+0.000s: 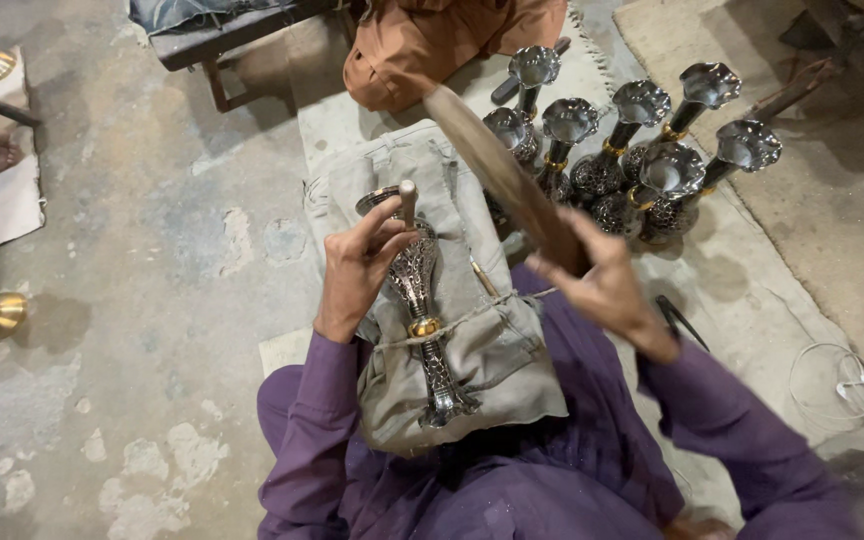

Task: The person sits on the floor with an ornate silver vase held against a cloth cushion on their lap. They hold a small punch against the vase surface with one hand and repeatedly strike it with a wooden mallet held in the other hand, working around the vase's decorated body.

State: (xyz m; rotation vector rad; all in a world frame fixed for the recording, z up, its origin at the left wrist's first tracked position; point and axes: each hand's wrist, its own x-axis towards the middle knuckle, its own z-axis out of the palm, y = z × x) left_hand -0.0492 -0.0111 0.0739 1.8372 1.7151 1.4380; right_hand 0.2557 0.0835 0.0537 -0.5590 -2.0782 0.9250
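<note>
Head view: vase (pixel 420 300) beneath left grip (pixel 357 270).

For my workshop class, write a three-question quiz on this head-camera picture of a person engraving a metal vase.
1. True or false: the left hand holds a thin punch against the vase on the padded cloth.
2. What does the right hand hold? A) a wooden mallet B) a brush C) a file
3. Fill in: a group of finished vases stands on the ____ beyond the work.

Key
1. True
2. A
3. floor
</note>
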